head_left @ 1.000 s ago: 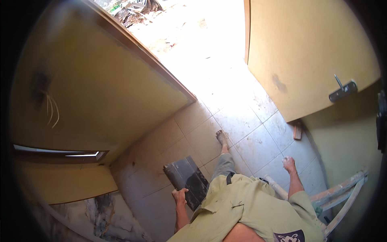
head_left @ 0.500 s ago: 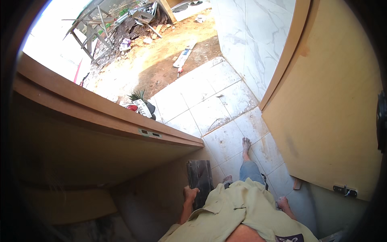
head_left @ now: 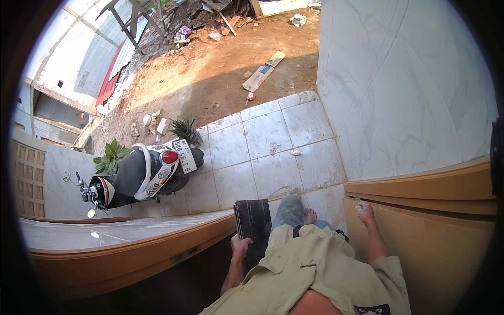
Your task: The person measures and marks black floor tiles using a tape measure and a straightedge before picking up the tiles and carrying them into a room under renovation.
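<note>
My left hand (head_left: 240,245) is closed around the side of a stack of flat, dark boards (head_left: 254,223). The stack hangs upright beside my left hip, with its lower end hidden behind my shirt. My right hand (head_left: 365,212) is raised at my right side with its fingers curled in, and nothing shows in it. It appears over the top edge of the yellowish wooden door (head_left: 420,241); whether it touches the door cannot be told.
A wooden door frame (head_left: 152,257) flanks me on the left. Beyond the doorway lies a dirty tiled floor (head_left: 268,140), with a parked motorbike (head_left: 142,176) at left. Farther out, a long board (head_left: 262,72) and a red-topped tool (head_left: 250,97) lie on bare soil.
I have moved forward into the doorway, and more of the motorbike and yard shows. My right hand has come up beside the door. The boards are still in my left hand.
</note>
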The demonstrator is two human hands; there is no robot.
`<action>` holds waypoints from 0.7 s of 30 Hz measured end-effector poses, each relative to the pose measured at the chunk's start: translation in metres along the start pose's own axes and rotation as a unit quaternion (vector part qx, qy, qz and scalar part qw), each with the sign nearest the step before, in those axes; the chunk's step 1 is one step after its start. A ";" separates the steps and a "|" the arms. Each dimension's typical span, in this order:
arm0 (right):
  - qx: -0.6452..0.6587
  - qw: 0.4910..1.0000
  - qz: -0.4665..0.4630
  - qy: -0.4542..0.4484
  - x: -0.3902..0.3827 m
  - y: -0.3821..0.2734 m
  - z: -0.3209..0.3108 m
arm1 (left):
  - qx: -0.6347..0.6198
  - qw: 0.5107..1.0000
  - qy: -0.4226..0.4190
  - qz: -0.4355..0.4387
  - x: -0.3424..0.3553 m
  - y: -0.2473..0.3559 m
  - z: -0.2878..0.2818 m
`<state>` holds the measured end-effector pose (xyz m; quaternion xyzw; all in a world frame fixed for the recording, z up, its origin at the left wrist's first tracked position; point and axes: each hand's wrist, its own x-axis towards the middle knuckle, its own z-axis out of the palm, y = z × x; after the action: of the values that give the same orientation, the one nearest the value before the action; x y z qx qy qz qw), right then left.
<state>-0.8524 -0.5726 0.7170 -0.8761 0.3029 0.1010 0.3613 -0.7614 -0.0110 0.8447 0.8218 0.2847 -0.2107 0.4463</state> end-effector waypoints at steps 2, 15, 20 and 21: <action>-0.008 1.000 -0.022 -0.013 0.057 -0.037 -0.026 | 0.008 1.000 0.007 -0.012 0.037 0.025 0.019; -0.155 0.980 0.101 -0.077 0.268 -0.099 -0.037 | 0.046 0.996 0.002 -0.073 0.282 0.261 0.051; -0.198 0.960 0.133 -0.148 0.333 -0.134 -0.021 | 0.057 0.998 0.005 -0.020 0.367 0.379 0.061; -0.192 0.961 0.138 -0.144 0.359 -0.147 -0.016 | 0.011 1.000 0.022 -0.019 0.385 0.394 0.063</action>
<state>-0.4791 -0.6665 0.6704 -0.8548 0.3405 0.3316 0.2084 -0.2203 -0.1301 0.8226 0.8259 0.3075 -0.2037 0.4264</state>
